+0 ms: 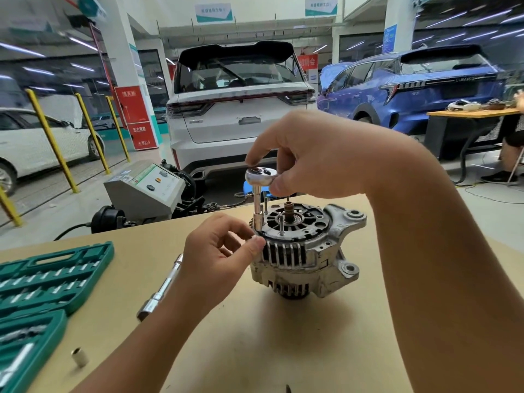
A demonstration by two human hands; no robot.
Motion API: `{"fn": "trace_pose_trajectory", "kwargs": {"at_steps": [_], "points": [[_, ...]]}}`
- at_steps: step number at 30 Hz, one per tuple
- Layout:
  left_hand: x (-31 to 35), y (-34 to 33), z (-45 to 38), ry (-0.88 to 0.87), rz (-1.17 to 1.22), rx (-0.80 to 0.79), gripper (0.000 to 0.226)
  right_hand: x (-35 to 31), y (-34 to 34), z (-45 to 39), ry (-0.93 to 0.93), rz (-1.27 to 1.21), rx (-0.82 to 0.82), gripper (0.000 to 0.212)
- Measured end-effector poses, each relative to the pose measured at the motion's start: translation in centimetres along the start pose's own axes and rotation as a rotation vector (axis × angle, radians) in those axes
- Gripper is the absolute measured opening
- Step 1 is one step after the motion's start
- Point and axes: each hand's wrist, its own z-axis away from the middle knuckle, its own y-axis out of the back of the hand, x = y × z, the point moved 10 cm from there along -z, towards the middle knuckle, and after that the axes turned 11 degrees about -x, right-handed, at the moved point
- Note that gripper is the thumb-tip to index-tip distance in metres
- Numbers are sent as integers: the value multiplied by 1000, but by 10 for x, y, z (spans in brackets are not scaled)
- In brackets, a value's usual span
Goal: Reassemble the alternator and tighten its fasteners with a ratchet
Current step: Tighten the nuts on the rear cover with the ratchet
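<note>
Near the far edge of the table (326, 350) the alternator (304, 251) stands on end, shaft pointing straight up, with bare tabletop open in front of it and to its right. To its left lie a loose extension bar (161, 290), a small socket (80, 356) and the green socket case (42, 282) at the table's left edge. The ratchet (261, 177) sits level above the housing's left rim, its extension dropping vertically onto a fastener. The right hand (306, 154) pinches the ratchet head between fingertips and thumb. The left hand (218, 253), fingers curled, has a thumb-and-forefinger grip pinching at the extension's base against the housing.
</note>
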Motion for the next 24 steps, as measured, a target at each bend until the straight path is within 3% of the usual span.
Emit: {"fn": "trace_pose_trajectory", "kwargs": {"at_steps": [8, 11, 20, 24], "points": [[-6, -9, 3, 54, 264, -59, 8, 2, -2, -3, -11, 3, -5, 43], [-8, -9, 3, 83, 223, -7, 20, 3, -4, -2, -8, 15, -20, 44], [-7, -13, 2, 94, 342, -70, 6, 4, -4, -2, -4, 10, -27, 43], [-7, -11, 2, 94, 290, -36, 14, 4, -6, -3, -5, 13, -43, 44]]}}
